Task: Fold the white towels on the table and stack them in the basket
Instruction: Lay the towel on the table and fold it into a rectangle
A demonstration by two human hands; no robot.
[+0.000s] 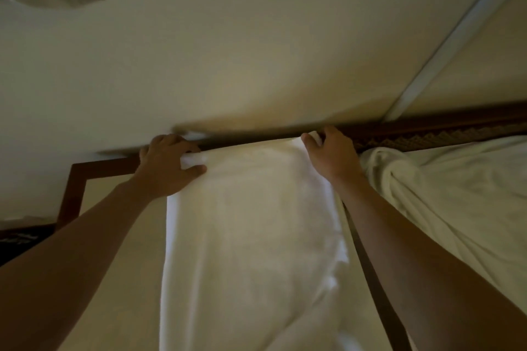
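A long white towel (251,230) lies stretched out in front of me, running from the bottom of the view up to the table's far edge. My left hand (168,162) pinches its far left corner between thumb and curled fingers. At the far right corner my right hand (330,153) grips the towel's edge. Both arms reach forward along the towel's two sides. No basket is in view.
A heap of crumpled white towels (445,196) lies to the right. The table (74,193) has a dark wooden rim with a pale inset top. A pale wall (256,51) rises right behind the far edge.
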